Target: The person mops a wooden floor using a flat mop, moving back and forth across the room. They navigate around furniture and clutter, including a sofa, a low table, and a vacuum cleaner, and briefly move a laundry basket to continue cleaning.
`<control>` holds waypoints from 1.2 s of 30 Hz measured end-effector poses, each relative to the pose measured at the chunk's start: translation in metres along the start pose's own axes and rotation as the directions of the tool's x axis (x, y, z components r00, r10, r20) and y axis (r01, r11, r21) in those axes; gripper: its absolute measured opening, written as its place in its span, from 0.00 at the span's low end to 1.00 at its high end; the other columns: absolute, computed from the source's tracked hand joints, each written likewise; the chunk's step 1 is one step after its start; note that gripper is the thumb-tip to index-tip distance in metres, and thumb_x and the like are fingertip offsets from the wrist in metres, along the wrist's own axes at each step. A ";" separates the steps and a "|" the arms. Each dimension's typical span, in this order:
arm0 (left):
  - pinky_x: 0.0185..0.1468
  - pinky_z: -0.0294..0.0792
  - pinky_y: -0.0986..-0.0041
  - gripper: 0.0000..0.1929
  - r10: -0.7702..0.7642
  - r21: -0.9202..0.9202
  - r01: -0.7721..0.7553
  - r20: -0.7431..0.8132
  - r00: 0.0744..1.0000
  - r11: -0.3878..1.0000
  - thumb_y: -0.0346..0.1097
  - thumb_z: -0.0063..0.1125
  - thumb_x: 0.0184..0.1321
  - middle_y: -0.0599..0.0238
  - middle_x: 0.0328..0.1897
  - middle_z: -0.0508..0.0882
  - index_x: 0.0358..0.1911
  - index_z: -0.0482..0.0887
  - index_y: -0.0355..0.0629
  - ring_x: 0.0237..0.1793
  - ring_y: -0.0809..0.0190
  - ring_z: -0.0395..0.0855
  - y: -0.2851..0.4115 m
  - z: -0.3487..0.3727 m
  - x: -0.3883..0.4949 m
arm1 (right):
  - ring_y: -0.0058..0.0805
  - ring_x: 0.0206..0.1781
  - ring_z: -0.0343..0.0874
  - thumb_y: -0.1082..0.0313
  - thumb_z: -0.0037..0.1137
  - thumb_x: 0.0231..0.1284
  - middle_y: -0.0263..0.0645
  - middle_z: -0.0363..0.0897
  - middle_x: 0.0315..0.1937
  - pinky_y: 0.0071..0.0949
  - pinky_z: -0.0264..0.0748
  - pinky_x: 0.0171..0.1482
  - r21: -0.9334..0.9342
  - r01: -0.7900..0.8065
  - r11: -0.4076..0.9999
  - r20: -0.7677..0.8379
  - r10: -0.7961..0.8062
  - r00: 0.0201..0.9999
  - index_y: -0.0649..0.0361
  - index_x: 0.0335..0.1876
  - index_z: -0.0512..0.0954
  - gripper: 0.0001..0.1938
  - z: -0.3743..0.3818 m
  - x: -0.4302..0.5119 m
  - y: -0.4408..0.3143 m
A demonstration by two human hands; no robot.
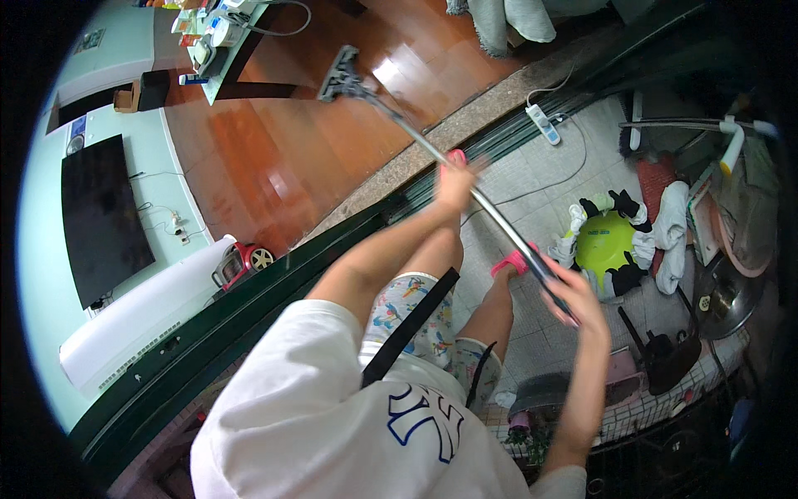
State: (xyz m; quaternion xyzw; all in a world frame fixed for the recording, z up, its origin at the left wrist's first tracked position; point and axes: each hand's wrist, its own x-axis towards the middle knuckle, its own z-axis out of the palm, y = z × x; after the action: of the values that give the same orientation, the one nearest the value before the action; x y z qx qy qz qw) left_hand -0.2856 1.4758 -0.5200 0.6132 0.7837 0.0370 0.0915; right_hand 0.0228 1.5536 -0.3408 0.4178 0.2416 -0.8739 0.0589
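Note:
A long metal-handled mop (502,221) runs slantwise across the view. Its flat grey head (341,78) is over the glossy reddish-brown floor (249,150), close to the glass-topped table; whether it touches the floor I cannot tell. My right hand (573,290) grips the dark upper end of the handle. Farther down, near the doorway track, my left hand (455,187) is at the metal shaft; it is blurred, and its fingers seem partly loose, so its grip cannot be made out. Both arms reach forward from a white T-shirt.
A stone sill (461,118) and green sliding-door track (505,140) divide the rooms. On the grey tiles lie a power strip (543,125) with its cable and a lime-green basin (603,243) ringed with socks. A glass-topped table (234,56) and a toy car (246,265) stand inside.

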 end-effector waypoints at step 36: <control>0.42 0.78 0.63 0.24 0.585 -0.278 -0.517 0.450 0.675 0.810 0.29 0.52 0.55 0.47 0.37 0.81 0.59 0.76 0.50 0.41 0.48 0.81 0.106 0.008 -0.032 | 0.15 0.13 0.63 0.69 0.50 0.68 0.33 0.75 0.24 0.18 0.58 0.15 0.407 0.183 0.895 -0.242 -0.087 0.966 0.53 0.72 0.63 0.26 0.025 -0.135 0.182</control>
State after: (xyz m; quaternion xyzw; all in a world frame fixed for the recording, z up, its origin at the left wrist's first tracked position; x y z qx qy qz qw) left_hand -0.1756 1.4703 -0.5067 0.8003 0.5037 -0.0527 0.3211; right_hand 0.1473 1.3691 -0.2928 0.4957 0.0786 -0.8563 -0.1217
